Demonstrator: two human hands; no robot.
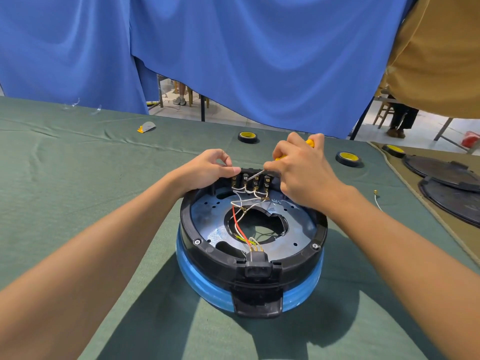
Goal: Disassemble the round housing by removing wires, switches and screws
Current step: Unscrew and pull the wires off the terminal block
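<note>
So the round housing (pixel 192 271) sits in the middle of the bench (pixel 78 190), on the green cloth, open side up. It's a black ring on a blue base with a metal plate (pixel 215 235) inside. The power socket (pixel 257 270) faces me on the near edge, and the row of switches (pixel 250 181) is at the far edge.

Both hands are up at that far edge. The left hand (pixel 207 167) has its fingers curled and grips the housing's rim right by the leftmost switch, thumb tip against that end of the row. The right hand (pixel 298 167) is wrapped tight around a yellow-handled screwdriver (pixel 310 143). It hovers just over the right end of the switches, with the shaft angled down-left and the tip landing on the switch block.

White wires (pixel 246 190) loop out of the switches, and a red wire (pixel 237 222) runs across the centre hole toward the socket. Two hex screws (pixel 197 241) sit in the near rim, one each side.

Three tape rolls (pixel 247 137) lie behind the housing, dark round covers (pixel 441 167) off to the right, and a loose white wire (pixel 378 201) near them.
</note>
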